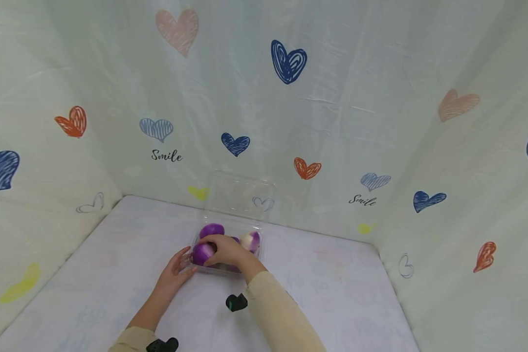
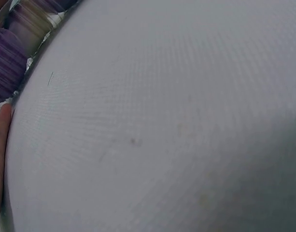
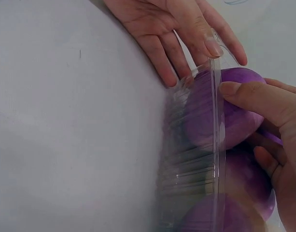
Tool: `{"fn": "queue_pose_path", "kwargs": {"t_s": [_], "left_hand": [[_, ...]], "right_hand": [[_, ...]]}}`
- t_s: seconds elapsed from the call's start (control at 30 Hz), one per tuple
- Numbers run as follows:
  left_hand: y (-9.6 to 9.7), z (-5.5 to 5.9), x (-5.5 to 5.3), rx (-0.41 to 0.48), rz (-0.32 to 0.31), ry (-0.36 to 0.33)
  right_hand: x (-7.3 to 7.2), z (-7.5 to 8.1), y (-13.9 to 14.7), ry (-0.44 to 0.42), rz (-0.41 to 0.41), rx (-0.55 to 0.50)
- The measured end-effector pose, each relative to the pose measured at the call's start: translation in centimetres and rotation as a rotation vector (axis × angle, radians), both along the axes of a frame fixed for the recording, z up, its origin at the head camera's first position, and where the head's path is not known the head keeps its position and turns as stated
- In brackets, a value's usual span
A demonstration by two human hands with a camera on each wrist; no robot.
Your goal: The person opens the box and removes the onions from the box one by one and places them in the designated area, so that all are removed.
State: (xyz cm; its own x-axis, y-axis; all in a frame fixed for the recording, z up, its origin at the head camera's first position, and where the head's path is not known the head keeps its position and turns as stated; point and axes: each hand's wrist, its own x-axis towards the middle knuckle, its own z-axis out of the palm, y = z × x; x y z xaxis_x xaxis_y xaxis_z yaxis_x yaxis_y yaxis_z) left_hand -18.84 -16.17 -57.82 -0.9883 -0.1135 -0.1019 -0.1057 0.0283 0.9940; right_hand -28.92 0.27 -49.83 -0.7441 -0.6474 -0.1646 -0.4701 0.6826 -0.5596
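Observation:
A clear plastic clamshell box (image 1: 229,271) stands on the table with its lid (image 1: 239,195) raised at the back. Several purple-and-white round turnips lie inside, among them one turnip (image 1: 212,230) at the back left and a paler turnip (image 1: 251,241) at the right. With thumb and fingers, my right hand (image 1: 229,250) grips the front-left turnip (image 3: 239,108), which sits within the box walls. My left hand (image 1: 174,271) rests at the box's left end, its fingers fairly straight and the thumb near the front corner. The right hand hides part of the contents.
A white cloth covers the table (image 1: 325,293). Behind it and at both sides hangs a pale curtain (image 1: 334,122) printed with hearts; the raised lid stands close to it. Dark wrist devices (image 1: 236,302) show on both forearms.

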Motion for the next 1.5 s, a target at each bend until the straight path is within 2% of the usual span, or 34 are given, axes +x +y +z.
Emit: {"fn": "queue_pose_path", "kwargs": {"t_s": [0.47,0.73,0.83,0.93,1.13,1.3,1.5], "left_hand": [[0.0,0.0,0.2,0.032,0.0,-0.028],[0.3,-0.1,-0.1,0.018,0.011,0.018],[0.3,-0.1,-0.1,0.009,0.016,0.047],[0.1,-0.2,-0.1,0.007,0.017,0.056],[0.2,-0.4,0.0,0.033,0.008,0.095],[0.3,-0.7,0.0,0.043,0.014,0.129],[0.3,-0.8,-0.1,0.034,0.024,0.124]], "right_hand": [[0.0,-0.4,0.4,0.032,-0.017,-0.03],[0.0,-0.3,1.0,0.026,-0.035,-0.118],[0.2,-0.2,1.2,0.019,-0.055,-0.166],[0.3,0.1,1.5,-0.03,-0.076,-0.267],[0.9,0.5,2.6,-0.143,-0.194,-0.464],[1.2,0.6,4.0,-0.175,-0.263,-0.541],[1.2,0.6,5.6,-0.204,-0.284,-0.589]]}}
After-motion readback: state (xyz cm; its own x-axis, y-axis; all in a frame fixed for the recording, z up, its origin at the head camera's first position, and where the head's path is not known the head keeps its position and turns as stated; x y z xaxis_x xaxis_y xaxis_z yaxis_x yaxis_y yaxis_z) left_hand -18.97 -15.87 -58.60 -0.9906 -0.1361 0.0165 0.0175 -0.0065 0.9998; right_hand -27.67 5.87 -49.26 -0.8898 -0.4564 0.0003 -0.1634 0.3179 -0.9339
